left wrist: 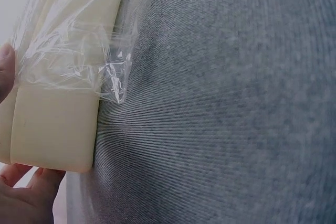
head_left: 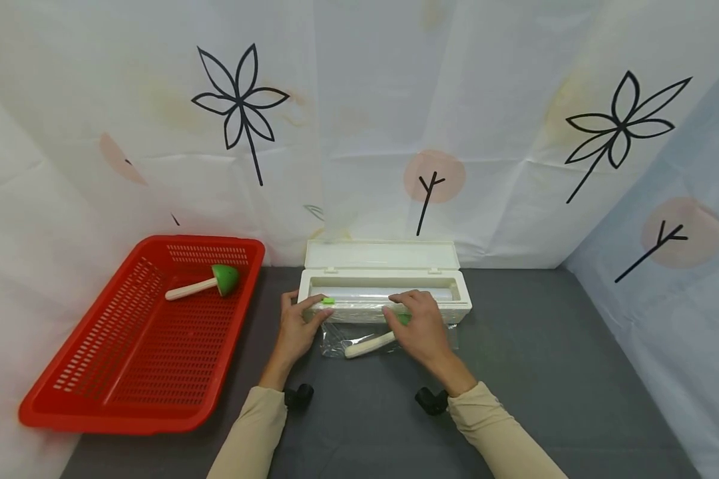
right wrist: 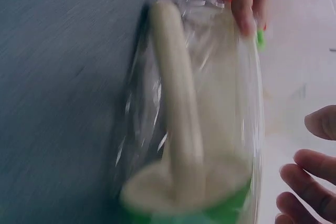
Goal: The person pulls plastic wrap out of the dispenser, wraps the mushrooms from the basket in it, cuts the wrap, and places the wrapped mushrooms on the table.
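A cream cling film box [head_left: 383, 314] stands with its lid [head_left: 383, 255] raised. My left hand [head_left: 296, 329] grips its left end, index finger and thumb close to a small green slider [head_left: 328, 301] on the front edge. Clear film [head_left: 333, 340] hangs down the box front onto the table. On the film lies a toy mushroom [head_left: 368, 347] with a pale stem and green cap, the cap mostly hidden by my right hand [head_left: 424, 326] in the head view. In the right wrist view, that hand's fingers [right wrist: 310, 182] are spread apart and hold nothing.
A red plastic basket [head_left: 216, 392] stands at the left, with a second green-capped toy mushroom [head_left: 225, 279] inside. The table [head_left: 533, 372] has a dark grey cloth. White printed fabric [head_left: 359, 120] hangs behind and along both sides.
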`<state>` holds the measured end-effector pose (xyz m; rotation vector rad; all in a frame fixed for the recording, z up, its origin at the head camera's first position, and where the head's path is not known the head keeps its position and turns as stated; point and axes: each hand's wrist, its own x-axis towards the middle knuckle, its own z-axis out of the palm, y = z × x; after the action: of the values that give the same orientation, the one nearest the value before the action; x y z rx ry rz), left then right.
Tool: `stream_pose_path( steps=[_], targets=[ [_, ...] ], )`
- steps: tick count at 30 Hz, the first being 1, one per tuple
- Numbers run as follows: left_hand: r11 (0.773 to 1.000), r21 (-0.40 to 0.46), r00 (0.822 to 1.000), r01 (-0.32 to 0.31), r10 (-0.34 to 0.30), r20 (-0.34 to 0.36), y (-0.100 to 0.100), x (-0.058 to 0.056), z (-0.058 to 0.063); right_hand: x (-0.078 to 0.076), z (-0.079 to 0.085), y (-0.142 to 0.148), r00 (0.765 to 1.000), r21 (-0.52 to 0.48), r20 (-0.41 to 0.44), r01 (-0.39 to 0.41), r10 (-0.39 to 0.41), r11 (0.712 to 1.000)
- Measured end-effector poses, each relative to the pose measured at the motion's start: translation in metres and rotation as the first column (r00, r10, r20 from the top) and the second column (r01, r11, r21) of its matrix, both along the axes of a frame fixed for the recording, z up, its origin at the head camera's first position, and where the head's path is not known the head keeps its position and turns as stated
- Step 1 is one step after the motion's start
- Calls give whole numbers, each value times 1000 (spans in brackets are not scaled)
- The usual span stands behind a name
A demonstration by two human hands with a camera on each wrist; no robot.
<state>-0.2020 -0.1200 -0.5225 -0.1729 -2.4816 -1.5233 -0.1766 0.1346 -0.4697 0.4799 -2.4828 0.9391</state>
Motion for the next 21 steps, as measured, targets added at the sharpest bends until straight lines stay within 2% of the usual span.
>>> stream_pose_path(
  steps=[5, 12, 16, 21],
  targets=[
    [999, -24, 1000, -21, 21, -9, 0, 0, 0, -15, 2, -28, 993, 34, 89, -87, 83, 996],
    [997, -66, 999, -42, 40, -29, -1, -2, 2, -31, 4, -51, 958, 61, 226, -193, 175, 979],
    [997, -68, 999, -40, 38, -19, -1, -1, 4, -36, 6, -59, 945, 59, 280, -195, 171, 979],
    [996, -77, 999, -40, 39, -7, -2, -2, 7, -41, 8, -66, 925, 26, 364, -122, 104, 992]
  ],
)
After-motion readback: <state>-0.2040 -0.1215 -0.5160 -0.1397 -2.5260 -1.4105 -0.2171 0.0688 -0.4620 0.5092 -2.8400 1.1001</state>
